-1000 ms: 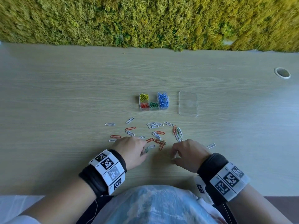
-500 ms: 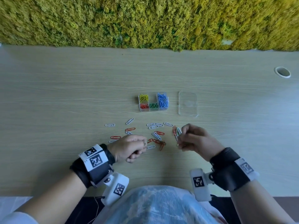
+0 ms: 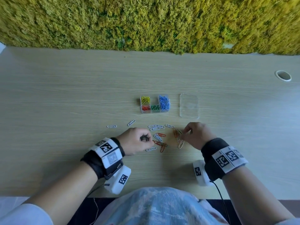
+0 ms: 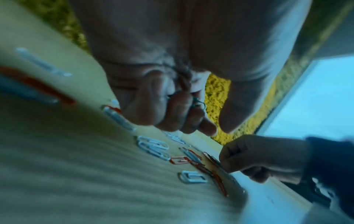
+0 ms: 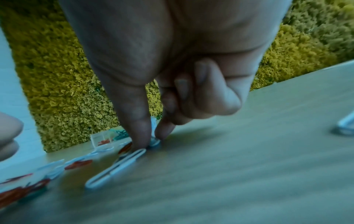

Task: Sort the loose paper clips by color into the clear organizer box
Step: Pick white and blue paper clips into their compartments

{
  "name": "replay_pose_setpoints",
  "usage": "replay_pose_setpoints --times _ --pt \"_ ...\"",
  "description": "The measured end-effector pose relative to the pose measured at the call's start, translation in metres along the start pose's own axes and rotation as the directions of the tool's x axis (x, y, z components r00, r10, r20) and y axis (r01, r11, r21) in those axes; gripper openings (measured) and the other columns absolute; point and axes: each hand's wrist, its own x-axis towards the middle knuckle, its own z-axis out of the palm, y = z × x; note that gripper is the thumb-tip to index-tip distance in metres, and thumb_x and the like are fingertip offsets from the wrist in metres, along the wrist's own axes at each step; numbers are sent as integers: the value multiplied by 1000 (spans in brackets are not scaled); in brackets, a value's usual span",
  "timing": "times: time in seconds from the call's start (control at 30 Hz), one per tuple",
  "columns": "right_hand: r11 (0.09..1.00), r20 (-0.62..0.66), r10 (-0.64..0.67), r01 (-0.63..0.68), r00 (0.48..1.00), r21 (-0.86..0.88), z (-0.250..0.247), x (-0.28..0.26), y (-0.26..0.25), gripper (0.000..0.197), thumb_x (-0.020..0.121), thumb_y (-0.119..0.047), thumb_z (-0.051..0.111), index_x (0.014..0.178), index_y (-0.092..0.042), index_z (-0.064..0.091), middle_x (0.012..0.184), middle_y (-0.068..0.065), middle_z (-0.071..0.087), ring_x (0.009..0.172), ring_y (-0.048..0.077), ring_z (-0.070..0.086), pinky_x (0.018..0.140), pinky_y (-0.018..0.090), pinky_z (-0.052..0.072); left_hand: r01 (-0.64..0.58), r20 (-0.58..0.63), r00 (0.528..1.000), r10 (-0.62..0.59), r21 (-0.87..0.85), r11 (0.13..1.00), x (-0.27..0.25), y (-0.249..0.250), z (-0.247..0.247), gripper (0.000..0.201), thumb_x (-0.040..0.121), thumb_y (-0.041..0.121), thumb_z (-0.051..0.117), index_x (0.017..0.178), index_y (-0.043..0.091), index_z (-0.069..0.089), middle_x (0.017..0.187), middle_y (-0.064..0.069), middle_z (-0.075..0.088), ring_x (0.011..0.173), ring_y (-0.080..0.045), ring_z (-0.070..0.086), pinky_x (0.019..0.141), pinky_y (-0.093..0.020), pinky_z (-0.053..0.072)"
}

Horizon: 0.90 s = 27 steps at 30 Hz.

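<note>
Left hand: the left hand (image 3: 136, 140) sits low over the desk (image 3: 65, 98) at the left edge of the scattered clips, fingers curled into a fist. In the left wrist view a green clip (image 4: 197, 103) pokes out between the curled fingers (image 4: 172, 112), so the hand holds at least that one.
Right hand: the right hand (image 3: 197, 135) is at the right edge of the scatter. Its thumb and forefinger reach down to the desk and close on a white clip (image 5: 154, 142) there; the other fingers are curled into the palm. A longer white clip (image 5: 114, 168) lies flat just in front of the thumb tip.
Loose clips: white and orange-red clips (image 3: 159, 137) lie spread on the desk between the two hands and a little beyond them, some overlapping; two white ones lie apart to the left.
Organizer box: the clear box (image 3: 155, 103) stands open on the desk past the loose clips, well apart from both hands. Yellow clips fill its far left cell, red its near left, green its near middle, blue its right cell.
Lid: a clear lid (image 3: 189, 108) lies flat just to the right of the box.
Background: a wall of yellow-green moss (image 3: 146, 21) runs along the far edge of the desk; a round cable hole (image 3: 283, 75) sits far right.
</note>
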Motion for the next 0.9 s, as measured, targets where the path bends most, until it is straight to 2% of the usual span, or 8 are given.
replay_pose_setpoints --times 0.07,0.2,0.3,0.37,0.43,0.53,0.73,0.9 --pt "999 -7 14 -14 1000 -45 -1 0 0 10 84 -28 64 83 -18 61 70 -7 50 68 13 49 47 19 32 -25 -27 999 29 136 990 4 10 1 16 89 28 56 76 21 62 59 12 51 52 -6 42 55 -20 37" --pt "996 -42 30 -33 999 -80 -6 -2 2 10 86 -25 61 80 -19 55 80 0 56 72 18 52 49 23 36 -8 1 1000 8 288 958 16 27 3 27 94 18 37 89 23 63 55 11 49 43 -9 39 46 -22 31" --pt "998 -62 -53 52 997 -28 -8 -2 -3 5 86 -20 60 83 -22 57 80 -1 57 71 17 55 56 25 45 -13 8 1000 11 418 908 18 36 5 25 91 17 39 89 25 63 58 14 49 48 -6 41 48 -21 30" --pt "994 -27 -101 100 995 -34 -7 -3 -8 8 86 -17 60 87 -24 63 81 -2 57 71 16 56 60 26 49 -19 22 1000 10 503 864 19 40 7 20 88 21 47 92 28 65 65 14 55 57 -8 50 53 -20 36" --pt "990 2 -109 109 994 -84 -5 -2 -12 9 87 -21 61 93 -21 68 85 0 60 74 16 56 64 25 49 -35 35 999 18 560 828 19 41 8 15 87 27 53 94 31 65 86 10 66 79 -15 61 68 -24 47" --pt "987 3 -99 99 995 -123 -3 -1 -16 14 88 -24 61 95 -14 69 90 3 63 75 15 52 63 23 43 -52 38 999 37 606 794 20 42 10 14 86 27 57 96 30 66 101 5 69 92 -20 64 75 -29 48" --pt "988 39 -54 59 998 -142 -4 1 -17 17 87 -23 60 97 -11 68 64 -6 46 53 6 40 44 16 30 -71 45 997 56 674 736 20 42 9 13 86 20 55 92 23 66 92 3 65 74 -16 50 67 -26 39" --pt "985 28 -85 88 996 -147 -5 -4 -19 18 86 -20 60 103 -15 62 83 1 58 71 16 50 55 22 38 -26 31 999 7 671 741 15 37 4 15 83 20 52 91 26 63 81 7 54 75 -16 50 68 -27 39"
